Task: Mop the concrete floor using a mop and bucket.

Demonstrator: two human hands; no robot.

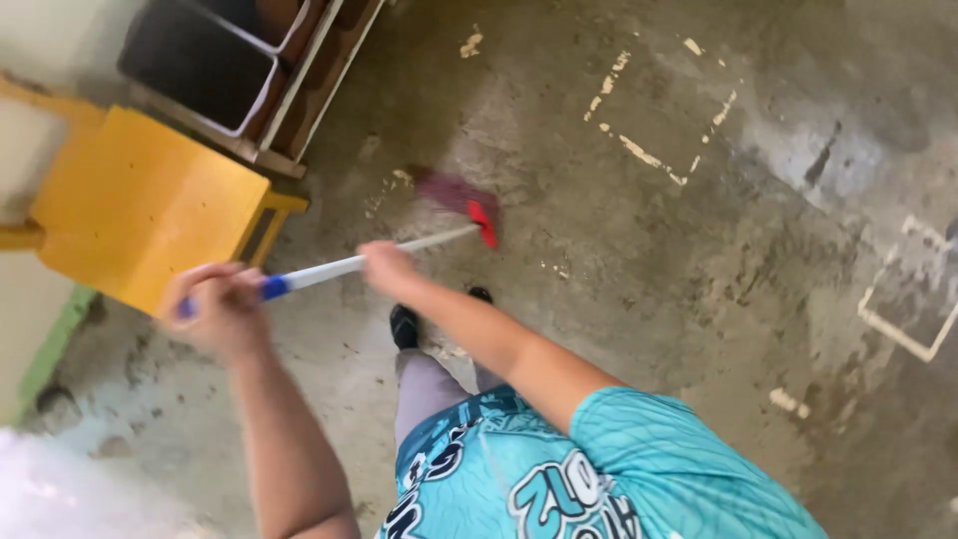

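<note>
We see much of this through motion blur. Our left hand (222,307) is closed around the blue upper end of the broom handle (344,266), hiding the handle's tip; our right hand (386,267) wraps the white shaft further down. The broom head (461,197), red with smeared reddish bristles, rests on the concrete floor (699,299) ahead of our black shoes (404,326). The yellow stand (140,205) is partly cut off at left, and the dark bins (205,60) behind it run past the top edge.

Broom (454,205) on floor (699,299), right of bench (140,200)
</note>
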